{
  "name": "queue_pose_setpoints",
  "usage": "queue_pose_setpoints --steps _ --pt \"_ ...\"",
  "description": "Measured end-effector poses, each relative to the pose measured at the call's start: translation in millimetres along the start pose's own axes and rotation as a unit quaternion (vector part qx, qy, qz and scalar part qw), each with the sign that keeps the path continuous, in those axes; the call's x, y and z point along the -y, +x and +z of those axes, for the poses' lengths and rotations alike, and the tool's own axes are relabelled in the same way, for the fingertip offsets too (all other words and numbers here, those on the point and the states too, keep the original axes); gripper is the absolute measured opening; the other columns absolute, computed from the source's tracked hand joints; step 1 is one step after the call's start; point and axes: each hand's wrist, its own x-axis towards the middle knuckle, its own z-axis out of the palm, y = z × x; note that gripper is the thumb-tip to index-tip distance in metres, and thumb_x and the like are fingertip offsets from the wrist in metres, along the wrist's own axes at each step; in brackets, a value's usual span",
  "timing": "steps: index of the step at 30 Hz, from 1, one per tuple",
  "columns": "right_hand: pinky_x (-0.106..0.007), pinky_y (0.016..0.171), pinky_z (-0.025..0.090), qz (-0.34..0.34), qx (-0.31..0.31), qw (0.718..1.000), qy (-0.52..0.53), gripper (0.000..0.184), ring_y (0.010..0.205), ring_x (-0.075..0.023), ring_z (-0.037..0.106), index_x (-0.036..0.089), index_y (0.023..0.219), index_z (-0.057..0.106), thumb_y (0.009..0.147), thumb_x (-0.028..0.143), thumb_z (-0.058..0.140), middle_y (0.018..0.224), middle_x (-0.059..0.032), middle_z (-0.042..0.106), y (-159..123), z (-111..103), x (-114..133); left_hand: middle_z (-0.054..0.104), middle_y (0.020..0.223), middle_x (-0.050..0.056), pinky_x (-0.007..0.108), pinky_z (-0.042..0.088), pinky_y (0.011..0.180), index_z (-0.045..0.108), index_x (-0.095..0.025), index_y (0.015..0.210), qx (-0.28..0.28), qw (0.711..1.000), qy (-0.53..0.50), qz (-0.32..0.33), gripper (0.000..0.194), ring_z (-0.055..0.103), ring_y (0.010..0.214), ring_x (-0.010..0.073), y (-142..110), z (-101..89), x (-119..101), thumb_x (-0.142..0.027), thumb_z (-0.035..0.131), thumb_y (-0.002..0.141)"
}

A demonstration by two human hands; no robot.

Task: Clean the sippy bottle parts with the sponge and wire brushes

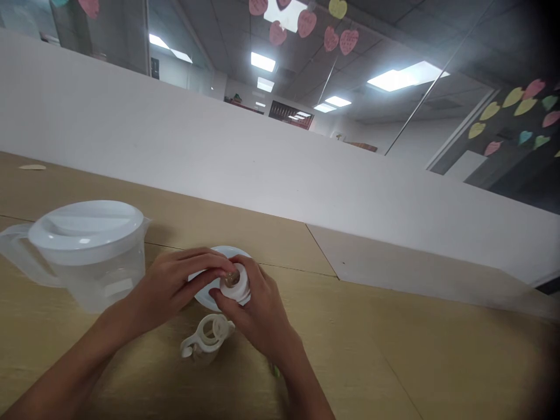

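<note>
Over a pale round dish (202,298), my right hand (262,306) is curled around a small white ring-shaped piece (242,289) with a round opening facing up. My left hand (179,283) reaches in from the left, its fingertips pressed together at that opening. Something brownish shows inside the hole, too small to name, and whether my left fingers grip it is hidden. Just below the hands stands a small clear container (205,350) with a white ring top and side lugs. The hands cover much of the dish.
A large translucent pitcher (94,256) with a white lid stands at the left, handle outward. A flat beige piece (32,167) lies at the far left of the wooden table (350,350). A white partition (262,157) with glass above borders the back. Something small and green (275,370) shows by my right forearm.
</note>
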Motion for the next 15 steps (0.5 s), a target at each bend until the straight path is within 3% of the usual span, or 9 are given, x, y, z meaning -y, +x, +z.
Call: queue_pose_setpoints --steps 9,12,15 --pt "-0.029 0.086 0.048 -0.103 -0.027 0.993 0.057 0.043 0.101 -0.0164 0.057 0.024 0.119 0.041 0.083 0.029 0.062 0.112 -0.0049 0.057 -3.7 -2.7 -1.7 0.072 0.087 -0.004 0.020 0.055 0.071 0.068 -0.026 0.086 -0.080 0.968 -0.224 -0.077 0.015 0.067 0.079 0.0112 1.6 4.8 2.2 -0.017 0.055 0.086" --pt "-0.031 0.086 0.049 -0.141 -0.076 0.987 0.029 0.042 0.101 -0.0173 0.056 0.023 0.118 0.041 0.082 0.024 0.062 0.110 -0.0060 0.057 -2.1 1.1 -1.4 0.072 0.090 -0.004 0.019 0.056 0.070 0.068 -0.025 0.087 -0.082 0.976 -0.195 -0.052 0.017 0.067 0.080 0.0108 1.7 4.6 -1.1 -0.015 0.055 0.086" --pt "-0.035 0.086 0.050 -0.156 -0.139 0.977 -0.031 0.039 0.098 -0.0189 0.058 0.023 0.115 0.041 0.081 0.021 0.059 0.106 -0.0069 0.060 0.2 4.6 -3.3 0.070 0.096 -0.002 0.025 0.055 0.085 0.066 -0.024 0.095 -0.090 0.992 -0.088 0.022 0.021 0.065 0.089 0.0116 -1.0 5.6 -4.6 -0.011 0.053 0.087"
